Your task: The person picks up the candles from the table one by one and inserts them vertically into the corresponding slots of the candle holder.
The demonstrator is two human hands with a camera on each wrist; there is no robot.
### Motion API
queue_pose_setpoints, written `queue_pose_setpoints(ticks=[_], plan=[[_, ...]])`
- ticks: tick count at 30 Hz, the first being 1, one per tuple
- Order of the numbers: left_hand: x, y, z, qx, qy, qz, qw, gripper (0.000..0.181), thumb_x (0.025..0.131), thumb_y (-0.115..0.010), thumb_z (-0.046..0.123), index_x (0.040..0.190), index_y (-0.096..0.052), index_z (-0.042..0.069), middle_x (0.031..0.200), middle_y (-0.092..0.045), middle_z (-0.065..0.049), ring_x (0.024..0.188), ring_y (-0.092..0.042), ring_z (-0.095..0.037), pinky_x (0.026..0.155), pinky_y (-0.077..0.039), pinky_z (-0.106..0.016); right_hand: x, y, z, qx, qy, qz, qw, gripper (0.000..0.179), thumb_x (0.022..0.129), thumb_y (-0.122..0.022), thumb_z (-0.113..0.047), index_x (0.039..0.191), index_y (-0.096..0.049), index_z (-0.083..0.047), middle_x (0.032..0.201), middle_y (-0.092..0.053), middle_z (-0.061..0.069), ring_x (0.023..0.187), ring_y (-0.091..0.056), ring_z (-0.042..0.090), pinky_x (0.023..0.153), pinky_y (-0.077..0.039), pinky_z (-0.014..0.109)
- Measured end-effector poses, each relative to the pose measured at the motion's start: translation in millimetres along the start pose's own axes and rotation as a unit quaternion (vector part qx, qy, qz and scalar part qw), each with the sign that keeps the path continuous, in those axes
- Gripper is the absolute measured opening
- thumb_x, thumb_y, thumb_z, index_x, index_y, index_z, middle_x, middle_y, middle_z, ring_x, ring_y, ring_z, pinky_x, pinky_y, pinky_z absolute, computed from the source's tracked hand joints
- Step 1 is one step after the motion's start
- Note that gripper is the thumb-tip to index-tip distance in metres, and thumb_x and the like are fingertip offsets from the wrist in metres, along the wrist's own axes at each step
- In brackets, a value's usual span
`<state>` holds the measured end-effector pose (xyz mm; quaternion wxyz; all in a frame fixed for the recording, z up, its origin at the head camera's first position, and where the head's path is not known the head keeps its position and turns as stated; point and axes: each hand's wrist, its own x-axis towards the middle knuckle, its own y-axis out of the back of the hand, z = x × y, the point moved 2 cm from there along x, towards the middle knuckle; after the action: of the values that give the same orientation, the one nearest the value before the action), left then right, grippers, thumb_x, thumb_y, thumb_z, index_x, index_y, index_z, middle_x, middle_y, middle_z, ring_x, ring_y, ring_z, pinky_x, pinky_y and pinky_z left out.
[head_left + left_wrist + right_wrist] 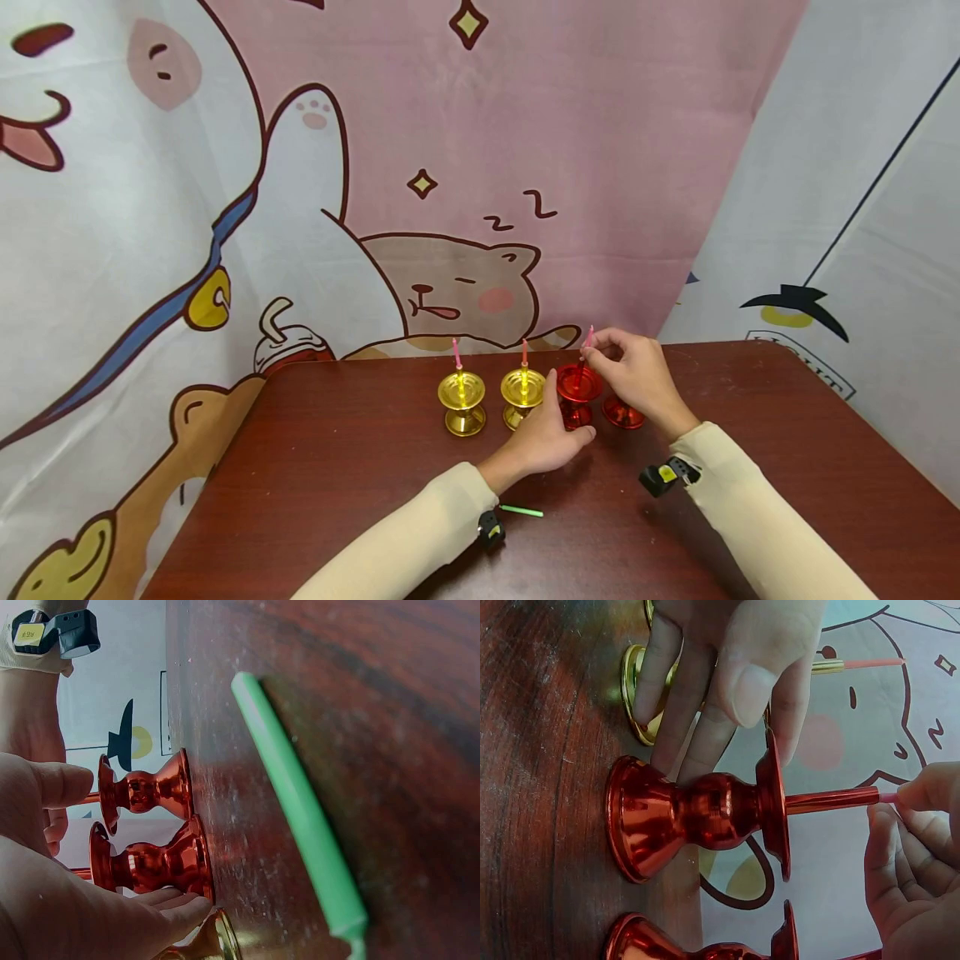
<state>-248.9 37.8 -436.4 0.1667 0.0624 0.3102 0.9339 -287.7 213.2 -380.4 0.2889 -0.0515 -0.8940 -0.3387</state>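
Note:
My right hand [639,377] pinches a pink candle [590,334] between thumb and fingertips. In the right wrist view, the candle's lower end sits at the mouth of the narrow upright tube [832,801] of a red metallic candle holder [718,812]. Behind that holder, my left hand [543,440] has its fingers extended along the side of the stem and base, thumb apart. A second red candle holder [622,413] stands to the right, partly hidden by my right hand. Left of them is a gold candle holder [517,416] bearing an orange-red candle [525,353].
Another gold candle holder [465,421], with a pink candle [456,353] upright in it, stands at the row's left end. A green candle [300,810] lies on the brown table [337,467] near my left wrist. A cartoon-printed cloth [615,167] hangs behind the table.

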Motion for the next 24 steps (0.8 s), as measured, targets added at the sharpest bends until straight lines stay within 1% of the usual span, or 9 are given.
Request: queue_pose_setpoints(ticks=[3,7,8,12,14,18,21,23,24], plan=[[-2.2,0.9,1.9,0.007,0.001,0.002,1.0000,0.108,0.098,-0.077,0.037,0.175,-0.010,0.003,0.163,-0.051,-0.025,0.139,-0.062,-0.038,0.117,-0.047,-0.051,0.3,-1,1,0.003,0.001,-0.003,1.0000,0.004,0.098,-0.079,-0.007,0.098,-0.081,-0.004,0.087,-0.079,0.004,0.071,-0.062,0.018,0.063,-0.047,0.023],[0.1,0.9,-2.1,0.004,-0.010,0.002,0.9999,0.108,0.098,-0.077,0.037,0.175,-0.010,0.004,0.160,-0.053,-0.027,0.136,-0.063,-0.039,0.116,-0.049,-0.052,0.4,-2,2,0.012,0.004,-0.008,0.9999,0.004,0.099,-0.079,-0.006,0.099,-0.081,-0.003,0.088,-0.079,0.005,0.071,-0.062,0.018,0.062,-0.047,0.021],[4.9,-2.9,-9.4,0.008,-0.018,0.005,0.9998,0.107,0.099,-0.076,0.039,0.175,-0.010,0.004,0.159,-0.055,-0.026,0.134,-0.065,-0.038,0.114,-0.051,-0.051,0.5,-2,2,0.014,0.005,-0.009,0.9999,0.004,0.099,-0.079,-0.006,0.099,-0.081,-0.003,0.088,-0.079,0.005,0.071,-0.061,0.018,0.062,-0.047,0.021],[16.9,-12.8,-28.6,0.011,-0.034,0.012,0.9993,0.109,0.097,-0.076,0.041,0.176,-0.009,0.006,0.156,-0.059,-0.024,0.129,-0.068,-0.033,0.110,-0.053,-0.049,0.4,-3,2,0.015,0.010,-0.010,0.9998,0.004,0.099,-0.079,-0.005,0.099,-0.081,-0.003,0.089,-0.080,0.005,0.070,-0.061,0.018,0.062,-0.047,0.020],[21.0,-16.3,-35.1,0.014,-0.038,0.014,0.9991,0.110,0.096,-0.076,0.042,0.176,-0.008,0.007,0.155,-0.060,-0.022,0.128,-0.068,-0.029,0.109,-0.054,-0.047,0.4,-3,1,0.012,0.012,-0.010,0.9998,0.004,0.099,-0.079,-0.005,0.099,-0.082,-0.003,0.089,-0.080,0.005,0.070,-0.061,0.018,0.061,-0.046,0.021],[11.4,-6.5,-21.1,0.002,-0.030,-0.003,0.9995,0.111,0.097,-0.077,0.040,0.176,-0.008,0.007,0.156,-0.058,-0.025,0.132,-0.067,-0.033,0.113,-0.051,-0.049,0.2,-3,2,0.003,0.016,-0.010,0.9998,0.004,0.099,-0.080,-0.006,0.099,-0.082,-0.003,0.087,-0.079,0.004,0.070,-0.060,0.018,0.062,-0.046,0.022],[4.8,0.3,-10.5,-0.003,-0.025,-0.012,0.9996,0.109,0.098,-0.077,0.036,0.176,-0.008,0.004,0.156,-0.056,-0.029,0.134,-0.065,-0.037,0.115,-0.050,-0.051,-0.1,-3,2,-0.001,0.020,-0.009,0.9998,0.006,0.099,-0.080,-0.008,0.099,-0.082,-0.002,0.085,-0.078,0.003,0.070,-0.060,0.017,0.062,-0.046,0.023],[6.8,-1.5,-13.2,0.005,-0.024,-0.010,0.9996,0.109,0.098,-0.077,0.037,0.176,-0.008,0.004,0.156,-0.057,-0.028,0.133,-0.066,-0.035,0.114,-0.050,-0.049,-0.4,-4,2,-0.005,0.026,-0.010,0.9996,0.006,0.099,-0.080,-0.008,0.099,-0.081,-0.002,0.085,-0.077,0.002,0.070,-0.060,0.017,0.062,-0.046,0.024],[9.4,-4.1,-17.3,0.010,-0.024,-0.008,0.9996,0.110,0.097,-0.077,0.039,0.176,-0.008,0.005,0.156,-0.058,-0.027,0.132,-0.066,-0.034,0.114,-0.051,-0.048,-0.5,-4,3,-0.007,0.027,-0.010,0.9995,0.006,0.099,-0.080,-0.008,0.099,-0.081,-0.002,0.085,-0.077,0.002,0.070,-0.060,0.017,0.062,-0.047,0.024]])
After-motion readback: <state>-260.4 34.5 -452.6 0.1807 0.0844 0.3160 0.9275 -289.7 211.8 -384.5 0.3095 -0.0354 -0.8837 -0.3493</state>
